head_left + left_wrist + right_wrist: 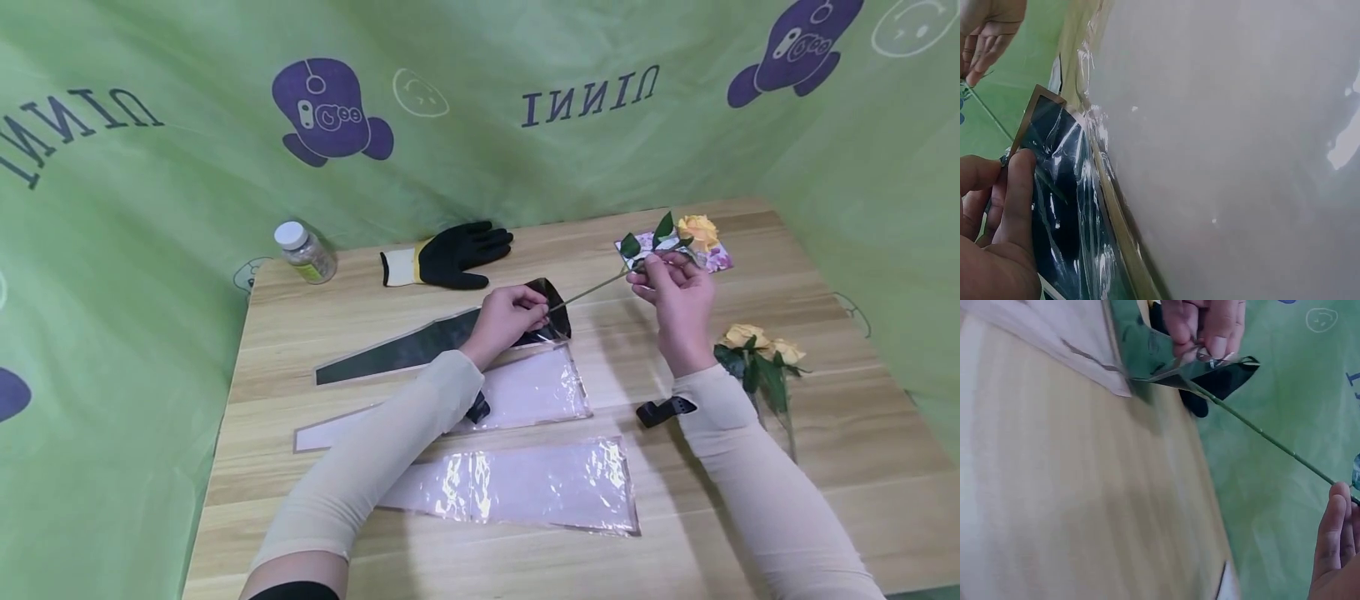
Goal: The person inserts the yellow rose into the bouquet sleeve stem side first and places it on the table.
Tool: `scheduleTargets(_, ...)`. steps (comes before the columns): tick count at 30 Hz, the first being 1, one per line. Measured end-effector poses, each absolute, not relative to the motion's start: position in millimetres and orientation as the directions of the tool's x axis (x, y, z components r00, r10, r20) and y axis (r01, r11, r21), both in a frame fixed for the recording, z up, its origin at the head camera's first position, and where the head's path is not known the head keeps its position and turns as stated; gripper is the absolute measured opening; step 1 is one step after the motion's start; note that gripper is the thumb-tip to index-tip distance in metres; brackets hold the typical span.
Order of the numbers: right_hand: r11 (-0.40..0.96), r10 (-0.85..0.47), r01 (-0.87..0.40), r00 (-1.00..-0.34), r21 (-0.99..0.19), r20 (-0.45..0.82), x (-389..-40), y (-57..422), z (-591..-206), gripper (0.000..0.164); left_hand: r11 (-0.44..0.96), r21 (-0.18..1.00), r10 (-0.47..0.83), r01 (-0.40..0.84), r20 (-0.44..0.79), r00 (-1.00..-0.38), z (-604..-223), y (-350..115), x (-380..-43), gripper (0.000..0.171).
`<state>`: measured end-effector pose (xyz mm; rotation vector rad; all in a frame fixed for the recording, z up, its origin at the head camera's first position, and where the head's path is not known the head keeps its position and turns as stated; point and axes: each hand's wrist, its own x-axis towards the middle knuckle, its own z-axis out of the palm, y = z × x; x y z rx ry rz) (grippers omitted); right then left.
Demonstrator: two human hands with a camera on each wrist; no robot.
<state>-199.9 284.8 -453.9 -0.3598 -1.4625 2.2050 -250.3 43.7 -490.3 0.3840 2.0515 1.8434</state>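
My right hand (681,304) pinches the green stem (1272,442) of a single yellow rose (699,232), near its leaves. From there the stem slants down left, its lower end in the mouth of a black flower sleeve (397,350) with a clear, shiny front. At that mouth my left hand (506,321) pinches the sleeve's edge between thumb and fingers, as the left wrist view also shows. How far the stem reaches inside is hidden by that hand in the head view. Two more yellow roses (750,337) lie at the right, partly behind the right forearm.
Two pale flower sleeves (555,483) lie nearer me, one partly under my left forearm. Toward the back are a black work glove (453,260) and a white-capped bottle (306,254). A floral-patterned card (722,258) lies beneath the rose. Green printed cloth (480,167) surrounds the wooden table (832,500).
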Motion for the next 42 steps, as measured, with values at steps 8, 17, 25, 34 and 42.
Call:
scheduleTargets(8,-0.341,0.431,-0.208,-0.901,-0.917,0.044,-195.9,291.0,-462.2,0.026,0.091,0.993,0.417,-0.079,-0.11,-0.902,-490.1,43.0,-252.3,0.011)
scheduleTargets(17,-0.359,0.391,-0.245,-0.916,-0.901,0.093,-195.2,297.1,-462.7,0.023,0.078,0.991,0.409,-0.111,-0.133,-0.903,-491.0,42.0,-250.6,0.01)
scheduleTargets(25,-0.372,0.364,-0.211,-0.929,-0.904,0.067,-194.6,290.5,-466.6,0.02,0.003,0.986,0.422,-0.167,-0.153,-0.893,-485.3,44.6,-249.4,0.014)
scheduleTargets(34,-0.303,0.336,-0.172,-0.94,-0.937,0.064,-193.7,281.4,-475.5,0.02,-0.061,0.954,0.393,-0.293,-0.247,-0.886,-481.5,49.0,-246.9,0.014)
scheduleTargets(42,-0.267,0.3,-0.177,-0.949,-0.947,0.093,-196.6,275.0,-480.7,0.017,-0.145,0.908,0.335,-0.393,-0.329,-0.883,-482.7,51.8,-246.5,0.01)
